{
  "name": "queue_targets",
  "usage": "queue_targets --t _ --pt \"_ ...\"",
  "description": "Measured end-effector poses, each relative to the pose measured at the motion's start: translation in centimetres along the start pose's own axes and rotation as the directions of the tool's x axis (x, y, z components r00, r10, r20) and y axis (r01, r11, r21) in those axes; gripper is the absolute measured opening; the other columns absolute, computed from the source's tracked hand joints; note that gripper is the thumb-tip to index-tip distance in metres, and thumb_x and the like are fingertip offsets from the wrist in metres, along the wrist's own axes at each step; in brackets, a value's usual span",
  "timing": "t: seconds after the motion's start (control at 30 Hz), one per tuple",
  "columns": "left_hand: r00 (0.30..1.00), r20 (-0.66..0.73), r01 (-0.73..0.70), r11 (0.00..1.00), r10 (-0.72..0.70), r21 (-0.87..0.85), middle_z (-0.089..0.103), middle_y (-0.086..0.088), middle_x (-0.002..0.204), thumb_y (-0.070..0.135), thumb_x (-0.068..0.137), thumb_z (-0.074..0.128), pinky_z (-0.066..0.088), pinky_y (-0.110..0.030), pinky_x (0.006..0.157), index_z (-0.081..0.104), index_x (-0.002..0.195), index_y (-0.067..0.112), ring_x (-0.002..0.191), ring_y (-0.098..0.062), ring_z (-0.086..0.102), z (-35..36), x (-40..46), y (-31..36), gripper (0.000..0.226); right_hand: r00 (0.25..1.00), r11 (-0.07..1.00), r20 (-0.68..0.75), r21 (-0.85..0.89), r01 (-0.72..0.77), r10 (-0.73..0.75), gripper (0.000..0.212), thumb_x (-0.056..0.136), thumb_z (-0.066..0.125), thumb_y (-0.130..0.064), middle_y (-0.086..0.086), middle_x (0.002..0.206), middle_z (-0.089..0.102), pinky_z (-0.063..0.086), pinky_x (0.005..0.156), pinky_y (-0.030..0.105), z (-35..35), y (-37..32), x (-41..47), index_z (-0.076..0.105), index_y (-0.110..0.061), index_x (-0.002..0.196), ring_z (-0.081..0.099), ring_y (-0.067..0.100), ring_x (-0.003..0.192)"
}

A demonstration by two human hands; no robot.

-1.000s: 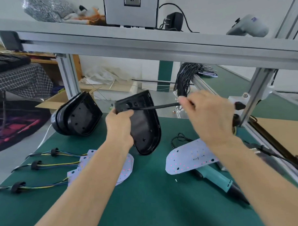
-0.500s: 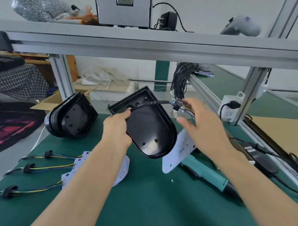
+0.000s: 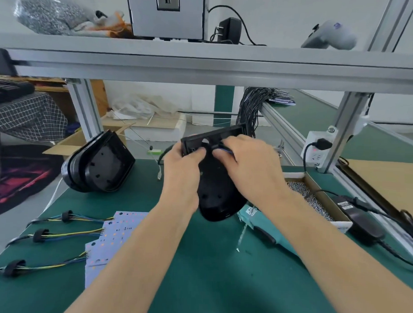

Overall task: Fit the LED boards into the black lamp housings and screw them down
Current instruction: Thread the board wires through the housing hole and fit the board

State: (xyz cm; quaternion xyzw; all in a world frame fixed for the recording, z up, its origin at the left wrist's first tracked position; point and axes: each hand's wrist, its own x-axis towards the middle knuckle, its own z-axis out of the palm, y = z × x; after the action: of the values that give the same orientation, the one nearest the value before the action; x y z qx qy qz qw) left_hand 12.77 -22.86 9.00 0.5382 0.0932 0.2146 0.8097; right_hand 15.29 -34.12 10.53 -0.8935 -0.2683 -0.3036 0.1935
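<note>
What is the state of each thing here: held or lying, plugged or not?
Black plastic lamp housing: held up, tilted, off the mat.
Left hand: grips the housing's flat end.
Right hand: pinches coloured wires at that end.
Stack of black housings: leaning on the green mat.
White LED boards: lying loose, wired.
Teal electric screwdriver: lying, untouched.
Black plug: in the white socket.

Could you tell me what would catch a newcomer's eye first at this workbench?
Both hands meet mid-frame on a black housing held above the green mat: the left hand grips its edge, the right hand pinches wires at its top. A stack of housings leans at back left, and LED boards with wire leads lie at front left.
</note>
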Motion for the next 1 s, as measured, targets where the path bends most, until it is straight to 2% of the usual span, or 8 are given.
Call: queue_targets --t 0.13,0.27,0.37,0.53,0.67,0.83,0.93,1.0 --pt "1.0 0.014 0.006 1.0 -0.006 0.004 0.066 -0.007 0.081 -0.019 0.077 0.049 0.05 -0.018 0.052 0.061 0.102 0.003 0.069 -0.017 0.061 -0.3 -0.2 0.1 0.035 0.994 0.982 -0.029 0.164 -0.098 0.104 0.025 0.091 0.059 -0.035 0.005 0.097 0.069 0.045 0.072 0.039 0.6 -1.3 0.2 0.06 -0.015 0.107 0.06 0.034 0.095" --pt "0.998 0.058 -0.04 0.999 0.039 0.018 0.068 0.0 0.069 -0.016 0.077 0.054 0.051 -0.026 0.065 0.068 0.083 0.013 0.069 -0.016 0.062 -1.1 -0.6 -0.3 0.033 0.97 0.923 -0.059 0.326 -0.204 0.235 0.014 0.086 0.067 -0.029 0.002 0.089 0.071 0.046 0.075 0.04 1.1 -1.5 -0.3 0.067 -0.017 0.093 0.062 0.029 0.087" --pt "1.0 0.013 0.009 1.0 -0.009 -0.023 0.066 -0.003 0.071 -0.018 0.074 0.053 0.047 -0.032 0.07 0.069 0.085 0.012 0.073 -0.02 0.058 -1.0 -1.0 -0.8 0.035 0.965 0.913 -0.043 0.338 -0.228 0.257 0.009 0.087 0.064 -0.023 0.0 0.091 0.07 0.045 0.073 0.037 1.8 -2.2 -0.7 0.071 -0.018 0.091 0.061 0.026 0.086" --pt "0.998 -0.064 0.017 1.0 -0.016 0.013 0.061 0.0 0.063 -0.022 0.059 0.039 0.043 -0.021 0.051 0.067 0.086 0.015 0.056 -0.015 0.053 -1.3 -1.1 -1.3 0.053 0.942 0.861 0.036 0.394 -0.32 0.333 0.007 0.084 0.069 -0.024 -0.002 0.091 0.068 0.044 0.073 0.032 2.3 -2.4 -0.4 0.073 -0.021 0.088 0.061 0.02 0.087" --pt "0.994 -0.081 -0.063 0.997 0.068 0.053 0.059 -0.016 0.091 -0.021 0.057 0.037 0.043 -0.025 0.053 0.065 0.092 0.015 0.07 -0.019 0.053 -1.2 -1.7 -1.4 0.057 0.897 0.767 0.076 0.49 -0.413 0.435 0.006 0.077 0.075 -0.02 -0.001 0.084 0.066 0.044 0.071 0.03 2.6 -2.7 0.1 0.071 -0.015 0.075 0.061 0.019 0.082" --pt "0.988 -0.061 -0.14 0.989 0.144 0.055 0.057 -0.032 0.107 -0.019 0.061 0.035 0.04 -0.028 0.05 0.064 0.085 0.026 0.073 -0.025 0.05 -0.6 -2.1 -1.4 0.059 0.837 0.746 -0.02 0.465 -0.476 0.546 0.006 0.075 0.066 -0.009 0.008 0.084 0.07 0.047 0.073 0.037 3.4 -3.7 0.5 0.07 -0.007 0.079 0.061 0.028 0.081" --pt "0.994 -0.04 -0.105 0.994 0.106 0.011 0.064 -0.019 0.089 -0.025 0.065 0.032 0.04 -0.027 0.051 0.063 0.095 0.017 0.071 -0.023 0.053 -1.1 -2.0 -1.7 0.06 0.827 0.735 -0.047 0.489 -0.47 0.56 0.008 0.075 0.064 -0.007 0.008 0.086 0.068 0.047 0.074 0.038 3.7 -4.3 0.5 0.069 -0.006 0.081 0.06 0.028 0.081" --pt "0.996 -0.039 -0.082 0.997 0.082 -0.012 0.063 -0.012 0.081 -0.025 0.064 0.034 0.042 -0.032 0.058 0.063 0.097 0.014 0.071 -0.023 0.054 -1.6 -1.8 -1.7 0.059 0.863 0.732 -0.025 0.543 -0.412 0.504 0.007 0.076 0.065 -0.006 0.005 0.087 0.064 0.047 0.075 0.037 3.6 -4.3 0.1 0.069 -0.005 0.082 0.059 0.024 0.082"
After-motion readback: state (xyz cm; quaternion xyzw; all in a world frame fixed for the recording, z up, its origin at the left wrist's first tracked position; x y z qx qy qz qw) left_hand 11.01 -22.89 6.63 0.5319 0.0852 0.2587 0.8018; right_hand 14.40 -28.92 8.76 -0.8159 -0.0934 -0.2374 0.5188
